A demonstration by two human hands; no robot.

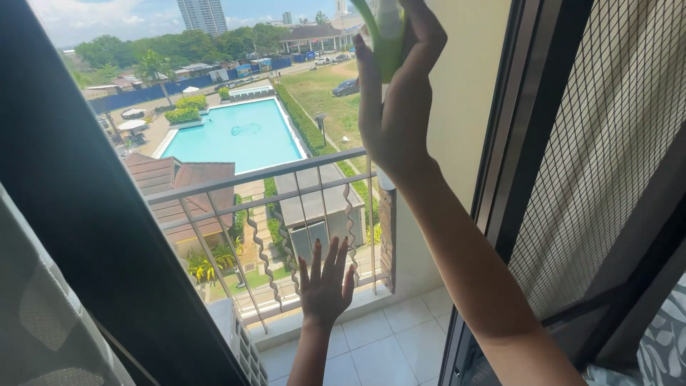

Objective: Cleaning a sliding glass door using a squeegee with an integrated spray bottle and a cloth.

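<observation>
Right hand (395,107) raised high near the top of the view, fingers wrapped around a green-and-white plastic bottle (386,32) (only its lower part visible, the rest cut off by the picture's edge), held up against the clear window glass (236,143). Left hand (325,286) lower down and well apart from the bottle, fingers spread wide and flat, palm toward the glass, holding nothing. Just right of the raised forearm, a dark metal window frame (514,143), and beyond it a dark mesh insect screen (607,157). At the left edge, a broad black frame bar (78,200) running on a slant, with pale grey curtain fabric (39,314) beside it. Through the glass, a grey metal balcony railing (271,171) with wavy bars, white floor tiles (386,336) below it, and far below a turquoise rectangular swimming pool (236,132).
</observation>
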